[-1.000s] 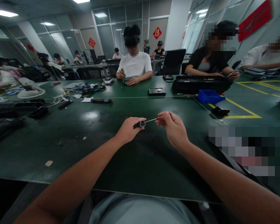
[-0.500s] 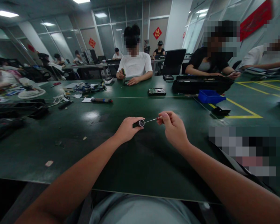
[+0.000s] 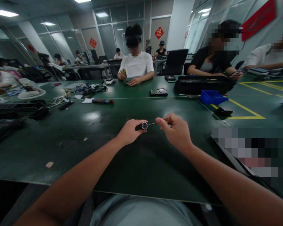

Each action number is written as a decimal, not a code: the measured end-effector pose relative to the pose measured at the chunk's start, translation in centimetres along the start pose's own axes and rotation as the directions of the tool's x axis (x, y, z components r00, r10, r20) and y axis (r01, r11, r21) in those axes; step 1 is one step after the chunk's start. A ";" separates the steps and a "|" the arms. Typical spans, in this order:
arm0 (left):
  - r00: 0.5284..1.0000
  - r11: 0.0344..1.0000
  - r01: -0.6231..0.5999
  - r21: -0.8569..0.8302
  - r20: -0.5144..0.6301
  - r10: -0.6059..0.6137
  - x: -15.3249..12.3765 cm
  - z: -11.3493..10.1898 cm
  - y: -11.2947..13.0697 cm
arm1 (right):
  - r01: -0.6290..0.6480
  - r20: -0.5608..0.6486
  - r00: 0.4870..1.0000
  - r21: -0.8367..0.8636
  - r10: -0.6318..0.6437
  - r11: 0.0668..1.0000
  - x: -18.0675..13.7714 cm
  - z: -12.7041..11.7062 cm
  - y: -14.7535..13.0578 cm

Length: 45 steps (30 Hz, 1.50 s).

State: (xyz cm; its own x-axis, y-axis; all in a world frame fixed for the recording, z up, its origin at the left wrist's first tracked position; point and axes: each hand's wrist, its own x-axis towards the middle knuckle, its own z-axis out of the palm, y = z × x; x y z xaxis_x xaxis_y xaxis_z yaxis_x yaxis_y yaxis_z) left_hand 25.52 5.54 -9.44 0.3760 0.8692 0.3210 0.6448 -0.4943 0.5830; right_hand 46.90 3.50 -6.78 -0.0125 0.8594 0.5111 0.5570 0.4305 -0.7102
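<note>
Just above the green table, my left hand (image 3: pixel 130 131) is closed around a short black cylinder (image 3: pixel 144 126) with a pale ring at its end. That ringed end faces right and toward me; the rest is hidden in my fingers. Opposite it, my right hand (image 3: pixel 178 130) pinches a screwdriver (image 3: pixel 152 124) with a thin metal shaft and a reddish handle mostly covered by my fingers. The shaft points left and its tip meets the ringed end. How deep the tip sits inside cannot be made out.
Beyond my hands lie a circuit-board device (image 3: pixel 158 92), a pen-like tool (image 3: pixel 103 101) and a blue bin (image 3: pixel 213 97). A long black casing (image 3: pixel 204 84) is at the back right, tangled cables (image 3: pixel 86 88) at the back left. A person in white (image 3: pixel 136 64) sits opposite.
My right hand's fingers have shifted on the screwdriver, with the thumb now stretched further left. Less of the shaft shows between my hands. The cylinder has moved slightly right and down.
</note>
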 end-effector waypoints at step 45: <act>1.000 0.994 -0.020 0.108 0.009 0.019 0.4 -0.5 -0.9 | -0.100 -0.032 0.993 0.293 0.114 0.951 0.2 1.0 0.9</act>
State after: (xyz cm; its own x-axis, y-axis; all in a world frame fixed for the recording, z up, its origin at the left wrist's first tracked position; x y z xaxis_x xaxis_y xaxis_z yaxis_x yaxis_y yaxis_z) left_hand 24.80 6.35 -9.44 0.3947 0.8593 0.3254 0.7051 -0.5103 0.4923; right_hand 46.58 4.35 -7.74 0.0778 0.8937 0.4419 0.2879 0.4042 -0.8682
